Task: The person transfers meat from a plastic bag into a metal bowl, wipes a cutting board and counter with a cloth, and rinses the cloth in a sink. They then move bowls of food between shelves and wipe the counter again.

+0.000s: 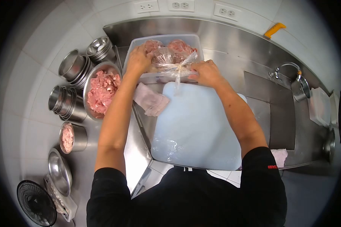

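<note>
A clear plastic bag of meat (166, 56), tied at its neck, lies in the front part of a translucent plastic container (151, 78). Its loose tail hangs over the front rim. My left hand (139, 59) reaches over the container's left side, fingers curled against the bag and partly hidden. At the right front corner, my right hand (208, 72) is closed at the bag's edge, close to the rim. Behind the bag sit two more lumps of pinkish meat (181, 47). Just in front of the container is a pale blue cutting board (197, 125).
Left of my arm stands a metal bowl of raw meat (102, 90), beside stacked metal pots (66, 100) and a smaller pot of meat (74, 137). A folded cloth (151, 99) touches the board. On the right are a sink (282, 113) and faucet (277, 73). A black fan (36, 203) is lower left.
</note>
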The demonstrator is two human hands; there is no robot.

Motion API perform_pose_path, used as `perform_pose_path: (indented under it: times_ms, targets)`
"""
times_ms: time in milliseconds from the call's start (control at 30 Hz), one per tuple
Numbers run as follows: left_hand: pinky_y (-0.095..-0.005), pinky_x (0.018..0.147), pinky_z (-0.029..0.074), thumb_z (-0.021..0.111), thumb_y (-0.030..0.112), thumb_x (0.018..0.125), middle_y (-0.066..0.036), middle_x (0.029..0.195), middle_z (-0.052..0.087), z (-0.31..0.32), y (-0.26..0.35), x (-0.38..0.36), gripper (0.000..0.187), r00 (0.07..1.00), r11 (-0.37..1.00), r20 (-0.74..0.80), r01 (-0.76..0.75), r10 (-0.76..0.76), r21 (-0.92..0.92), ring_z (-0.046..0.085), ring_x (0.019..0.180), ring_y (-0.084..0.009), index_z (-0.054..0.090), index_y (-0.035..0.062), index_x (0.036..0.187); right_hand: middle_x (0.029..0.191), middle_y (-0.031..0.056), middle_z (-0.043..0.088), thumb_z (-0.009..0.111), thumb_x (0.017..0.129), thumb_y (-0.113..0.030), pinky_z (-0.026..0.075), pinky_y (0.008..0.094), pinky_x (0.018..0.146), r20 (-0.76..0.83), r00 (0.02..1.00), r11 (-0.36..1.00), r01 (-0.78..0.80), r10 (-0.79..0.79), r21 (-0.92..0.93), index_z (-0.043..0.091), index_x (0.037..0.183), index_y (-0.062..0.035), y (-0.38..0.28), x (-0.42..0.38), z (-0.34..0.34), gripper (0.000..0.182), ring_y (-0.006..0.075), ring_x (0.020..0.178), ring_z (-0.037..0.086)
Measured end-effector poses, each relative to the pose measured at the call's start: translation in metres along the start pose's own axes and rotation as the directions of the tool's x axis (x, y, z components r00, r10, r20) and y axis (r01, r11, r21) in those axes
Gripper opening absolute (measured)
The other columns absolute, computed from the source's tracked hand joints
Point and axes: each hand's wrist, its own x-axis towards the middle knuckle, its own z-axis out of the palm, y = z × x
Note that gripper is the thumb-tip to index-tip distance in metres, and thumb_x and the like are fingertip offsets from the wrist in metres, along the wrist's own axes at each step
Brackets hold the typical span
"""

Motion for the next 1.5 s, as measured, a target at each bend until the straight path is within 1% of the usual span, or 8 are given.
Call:
perform_pose_path:
  times_ms: [233, 433, 700, 900, 1033, 1200, 1333, 1500]
  targets:
    - [-0.0488, 0.106, 0.037, 0.059, 0.039, 0.084, -0.026, 0.134, 0.05, 0.055, -0.019, -0.015, 0.073, 0.931, 0.929, -0.02, 0.365, -0.364, 0.057, 0.045, 0.129, -0.0393, 0.036, 0.0002, 0.142, 0.098, 0.0069, 0.066, 0.07, 0.082, -0.038, 0.03, 0.0498, 0.108, 0.025, 0.994, 0.994, -0.107, 0.107, -0.002, 0.065, 0.099, -0.0127, 0.041, -0.042, -0.014, 0.031, 0.0248, 0.105, 0.058]
    - [-0.0402, 0.071, 0.056, 0.064, 0.032, 0.08, -0.014, 0.099, 0.068, 0.054, -0.006, -0.009, 0.056, 0.777, 0.725, 0.515, 0.582, -0.362, -0.368, 0.067, 0.086, -0.0256, 0.056, -0.0006, 0.125, 0.096, 0.0062, 0.065, 0.07, 0.081, -0.042, 0.021, 0.0536, 0.114, -0.01, 0.993, 0.992, -0.117, 0.116, -0.042, 0.063, 0.1, -0.0109, 0.1, -0.086, -0.018, 0.037, 0.0255, 0.102, 0.059]
    - [-0.0297, 0.043, 0.049, 0.068, 0.036, 0.08, -0.011, 0.081, 0.065, 0.094, 0.058, 0.006, 0.049, 0.747, 0.749, 0.605, 0.561, -0.276, -0.353, 0.059, 0.054, -0.017, 0.061, -0.0019, 0.111, 0.101, 0.0073, 0.066, 0.065, 0.084, -0.045, 0.017, 0.0564, 0.115, 0.194, 0.885, 0.9, -0.435, 0.423, 0.019, 0.061, 0.103, -0.0104, 0.15, -0.13, -0.068, 0.04, 0.0267, 0.108, 0.058]
    - [-0.0286, 0.035, 0.04, 0.06, 0.043, 0.087, -0.007, 0.067, 0.057, 0.11, 0.113, 0.005, 0.053, 0.759, 0.708, 0.607, 0.562, -0.235, -0.428, 0.049, 0.041, -0.0149, 0.054, -0.001, 0.115, 0.11, 0.0172, 0.064, 0.069, 0.08, -0.036, 0.034, 0.0537, 0.104, -0.253, 0.946, 0.943, -0.259, 0.203, -0.209, 0.053, 0.123, -0.0093, 0.153, -0.13, -0.072, 0.053, 0.0316, 0.104, 0.062]
    - [-0.0289, 0.032, 0.034, 0.055, 0.041, 0.089, -0.005, 0.065, 0.056, 0.128, 0.133, 0.009, 0.049, 0.695, 0.67, 0.673, 0.628, -0.253, -0.397, 0.046, 0.04, -0.015, 0.054, 0.0007, 0.117, 0.109, 0.0184, 0.065, 0.062, 0.083, -0.027, 0.047, 0.0475, 0.086, -0.281, 0.955, 0.985, -0.128, 0.091, -0.117, 0.054, 0.124, -0.0109, 0.164, -0.115, -0.037, 0.044, 0.0363, 0.096, 0.064]
    - [-0.0386, 0.057, 0.048, 0.056, 0.039, 0.087, -0.01, 0.088, 0.063, 0.167, 0.123, 0.021, 0.05, 0.629, 0.586, 0.744, 0.698, -0.225, -0.412, 0.06, 0.068, -0.0213, 0.055, 0.0025, 0.121, 0.1, 0.0192, 0.067, 0.057, 0.085, -0.021, 0.051, 0.0473, 0.076, -0.337, 0.894, 0.955, -0.29, 0.294, 0.064, 0.065, 0.11, -0.0135, 0.165, -0.073, -0.079, 0.027, 0.0396, 0.089, 0.064]
    - [-0.0439, 0.089, 0.049, 0.057, 0.036, 0.087, -0.015, 0.118, 0.062, 0.165, 0.13, 0.019, 0.05, 0.602, 0.406, 0.758, 0.777, -0.251, -0.482, 0.061, 0.104, -0.0278, 0.054, 0.0033, 0.125, 0.097, 0.0201, 0.067, 0.055, 0.083, -0.02, 0.05, 0.0479, 0.08, -0.584, 0.802, 0.99, -0.135, 0.126, 0.029, 0.068, 0.102, -0.0124, 0.146, -0.012, -0.127, 0.025, 0.0395, 0.092, 0.063]
    - [-0.0449, 0.096, 0.048, 0.054, 0.027, 0.088, -0.019, 0.121, 0.06, 0.14, 0.153, 0.016, 0.047, 0.542, 0.076, 0.839, 0.839, -0.048, -0.538, 0.061, 0.107, -0.033, 0.049, 0.0013, 0.127, 0.104, 0.0214, 0.066, 0.054, 0.08, -0.019, 0.05, 0.048, 0.085, -0.546, 0.797, 0.965, -0.179, 0.256, 0.191, 0.065, 0.111, -0.0129, 0.159, 0.009, -0.149, 0.034, 0.0408, 0.095, 0.063]
